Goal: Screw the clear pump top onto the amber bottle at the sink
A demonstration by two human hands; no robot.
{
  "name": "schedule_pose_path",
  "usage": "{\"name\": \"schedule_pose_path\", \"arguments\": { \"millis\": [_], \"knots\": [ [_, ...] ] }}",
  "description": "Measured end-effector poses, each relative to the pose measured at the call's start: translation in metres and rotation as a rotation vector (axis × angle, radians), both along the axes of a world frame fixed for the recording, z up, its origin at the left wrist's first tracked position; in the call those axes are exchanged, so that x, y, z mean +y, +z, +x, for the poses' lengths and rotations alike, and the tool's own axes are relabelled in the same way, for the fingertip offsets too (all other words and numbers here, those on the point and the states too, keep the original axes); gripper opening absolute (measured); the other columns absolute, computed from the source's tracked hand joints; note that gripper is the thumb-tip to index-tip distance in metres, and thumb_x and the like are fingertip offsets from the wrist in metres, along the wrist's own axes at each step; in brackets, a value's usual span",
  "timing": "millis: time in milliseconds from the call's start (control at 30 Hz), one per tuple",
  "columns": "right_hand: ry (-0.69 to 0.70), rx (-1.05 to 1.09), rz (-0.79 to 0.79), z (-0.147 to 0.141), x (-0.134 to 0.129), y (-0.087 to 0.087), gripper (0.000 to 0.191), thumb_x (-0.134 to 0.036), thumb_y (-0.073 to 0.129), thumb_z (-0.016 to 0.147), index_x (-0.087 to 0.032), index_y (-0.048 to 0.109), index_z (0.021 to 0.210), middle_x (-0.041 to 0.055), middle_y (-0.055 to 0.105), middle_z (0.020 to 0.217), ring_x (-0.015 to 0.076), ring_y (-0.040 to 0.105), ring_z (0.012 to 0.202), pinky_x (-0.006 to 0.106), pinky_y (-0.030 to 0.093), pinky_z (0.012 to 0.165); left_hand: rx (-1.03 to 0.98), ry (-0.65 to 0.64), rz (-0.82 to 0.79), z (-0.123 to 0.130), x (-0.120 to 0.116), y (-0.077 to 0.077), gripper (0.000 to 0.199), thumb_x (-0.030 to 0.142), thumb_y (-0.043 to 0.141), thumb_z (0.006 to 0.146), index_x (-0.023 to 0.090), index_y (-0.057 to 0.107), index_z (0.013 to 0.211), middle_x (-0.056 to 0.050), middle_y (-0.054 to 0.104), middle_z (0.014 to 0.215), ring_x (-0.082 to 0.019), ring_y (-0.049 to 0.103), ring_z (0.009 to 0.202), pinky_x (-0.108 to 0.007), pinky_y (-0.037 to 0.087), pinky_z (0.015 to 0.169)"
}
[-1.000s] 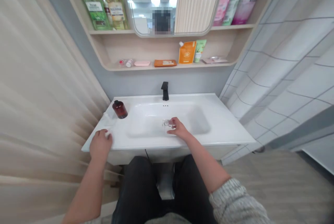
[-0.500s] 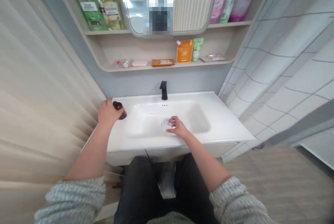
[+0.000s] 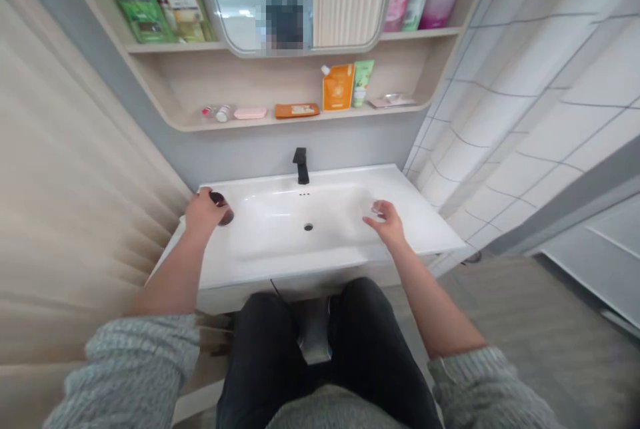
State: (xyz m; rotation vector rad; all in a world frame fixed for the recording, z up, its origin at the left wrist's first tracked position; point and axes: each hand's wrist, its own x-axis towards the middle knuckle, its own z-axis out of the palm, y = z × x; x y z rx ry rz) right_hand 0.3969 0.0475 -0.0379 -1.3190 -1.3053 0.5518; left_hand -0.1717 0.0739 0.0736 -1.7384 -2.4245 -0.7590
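Observation:
My left hand is wrapped round a dark brown bottle with a black top. The bottle stands on the white countertop to the left of the basin. Over the right side of the white sink, my right hand curls its fingers round a small clear object. Fingers cover most of this object, so its exact kind cannot be made out. The sink's drain hole shows in the basin floor between my hands.
A black faucet rises at the sink's back. Above it, a shelf carries an orange pouch, a green tube and a pink bar. Large bottles flank the mirror. A beige curtain hangs at left.
My right hand has moved right from over the drain, taking the small clear object with it. My left hand stays at the brown bottle. The view has shifted slightly.

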Motion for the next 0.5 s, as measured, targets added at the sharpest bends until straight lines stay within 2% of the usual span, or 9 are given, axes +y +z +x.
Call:
{"name": "schedule_pose_path", "arguments": {
  "millis": [100,267,367,500],
  "knots": [
    [-0.190,-0.013,-0.093,0.055,0.003,-0.007,0.086,-0.066,0.093,0.059,-0.023,0.060,0.126,0.0193,0.074,0.135,0.0363,0.073,0.118,0.057,0.059,0.106,-0.038,-0.032,0.067,0.018,-0.013,0.004,0.081,0.043,0.093,0.073,0.019,0.059,0.142,-0.016,0.073,0.130,-0.037,0.070,0.118,-0.048,0.055,0.105],
    [-0.250,-0.075,-0.240,0.098,0.002,-0.020,0.082,-0.059,0.092,0.060,-0.021,0.063,0.127,0.0178,0.076,0.130,0.0361,0.073,0.115,0.058,0.058,0.107,-0.181,-0.160,0.096,0.058,-0.035,0.003,0.093,0.045,0.099,0.067,0.024,0.059,0.149,-0.013,0.075,0.129,-0.037,0.072,0.118,-0.048,0.056,0.107],
    [-0.307,-0.142,-0.263,0.113,0.000,-0.021,0.082,-0.054,0.090,0.064,-0.019,0.064,0.133,0.0209,0.074,0.135,0.0387,0.072,0.122,0.058,0.054,0.112,-0.266,-0.228,0.089,0.079,-0.048,-0.011,0.095,0.044,0.100,0.065,0.026,0.059,0.149,-0.011,0.077,0.123,-0.036,0.074,0.113,-0.047,0.057,0.104],
    [-0.312,-0.229,-0.302,0.130,-0.002,-0.016,0.084,-0.049,0.086,0.070,-0.015,0.062,0.142,0.0265,0.068,0.146,0.0422,0.064,0.137,0.060,0.047,0.121,-0.350,-0.257,0.106,0.102,-0.063,-0.039,0.092,0.041,0.101,0.065,0.027,0.061,0.147,-0.013,0.077,0.128,-0.038,0.075,0.118,-0.050,0.057,0.107]
  ]
}}
